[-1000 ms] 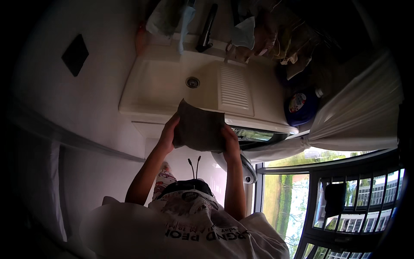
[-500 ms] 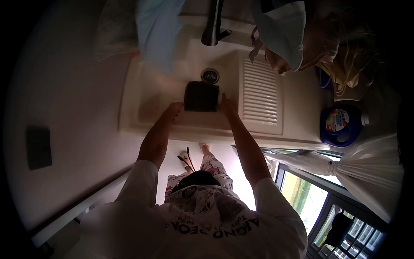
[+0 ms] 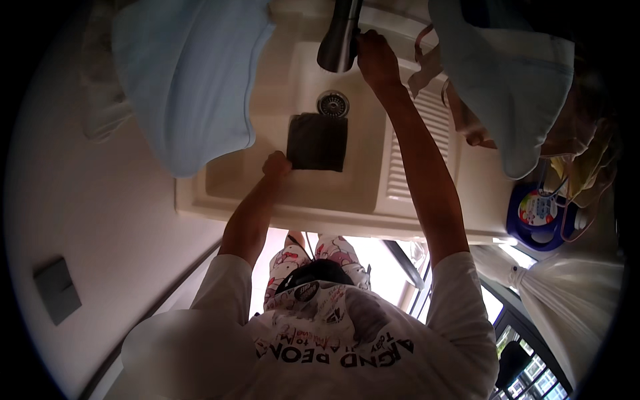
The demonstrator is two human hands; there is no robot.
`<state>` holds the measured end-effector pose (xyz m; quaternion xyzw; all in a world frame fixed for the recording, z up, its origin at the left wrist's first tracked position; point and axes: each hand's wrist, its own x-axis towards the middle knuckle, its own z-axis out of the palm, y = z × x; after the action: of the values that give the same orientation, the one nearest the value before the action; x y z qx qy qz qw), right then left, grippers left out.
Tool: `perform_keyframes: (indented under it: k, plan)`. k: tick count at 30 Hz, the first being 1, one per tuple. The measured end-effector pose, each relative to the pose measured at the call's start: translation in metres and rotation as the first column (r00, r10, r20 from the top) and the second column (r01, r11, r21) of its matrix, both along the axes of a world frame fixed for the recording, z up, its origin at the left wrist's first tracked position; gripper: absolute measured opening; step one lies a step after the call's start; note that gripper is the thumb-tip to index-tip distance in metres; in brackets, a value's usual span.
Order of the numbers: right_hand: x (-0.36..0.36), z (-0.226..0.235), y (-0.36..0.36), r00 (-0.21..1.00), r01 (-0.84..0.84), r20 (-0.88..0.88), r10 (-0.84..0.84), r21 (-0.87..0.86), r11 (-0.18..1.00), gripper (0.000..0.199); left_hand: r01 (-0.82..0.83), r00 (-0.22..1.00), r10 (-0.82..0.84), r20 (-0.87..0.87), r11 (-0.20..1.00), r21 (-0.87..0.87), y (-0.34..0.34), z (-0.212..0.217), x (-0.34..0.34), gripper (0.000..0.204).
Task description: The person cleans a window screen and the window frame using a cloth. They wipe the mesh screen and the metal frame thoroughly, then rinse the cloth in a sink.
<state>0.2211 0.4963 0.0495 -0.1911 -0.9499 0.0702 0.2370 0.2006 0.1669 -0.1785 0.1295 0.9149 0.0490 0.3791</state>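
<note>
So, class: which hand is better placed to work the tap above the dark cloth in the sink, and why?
Right. The right hand is up at the tap, while the left hand is down in the sink, at the edge of the dark cloth.

The single head-worn fisheye view looks steeply down from above the person's shoulders onto a white sink [image 3: 373,193] close below, edges bending toward the dark rim.
</note>
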Motion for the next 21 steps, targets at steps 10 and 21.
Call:
perform_keyframes:
  k: [10, 21]
  plan:
    - [0.026, -0.032, -0.042, 0.992, 0.031, -0.117, -0.053, -0.183, 0.983, 0.062, 0.079, 0.995, -0.078, 0.055, 0.997, -0.017, -0.010, 0.024, 0.010, 0.033]
    - [0.143, -0.245, -0.176, 0.716, 0.618, 0.650, -0.255, -0.421, 0.664, 0.088, -0.047, 0.997, 0.042, 0.063, 0.996, 0.072, -0.006, 0.006, -0.006, 0.023]
